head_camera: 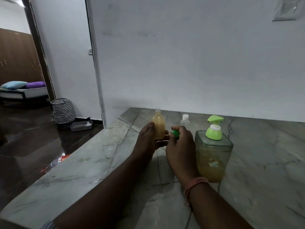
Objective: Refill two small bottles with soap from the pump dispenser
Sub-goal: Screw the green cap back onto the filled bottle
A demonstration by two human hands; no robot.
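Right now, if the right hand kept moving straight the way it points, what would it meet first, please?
Probably the clear capped bottle behind it; the right hand holds a green cap and points away toward the wall, though depth is unclear.

Open bottle left of dispenser; capped bottle behind.

No text or label is legible anywhere.

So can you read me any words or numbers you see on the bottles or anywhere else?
No text here can be read.
Sticker on the pump dispenser: a small picture at, any words too blurred to read.
Red packet on the floor: white letters, too small and blurred to read.
Small bottle in the left hand: no label visible.
Capped clear bottle: no label visible.
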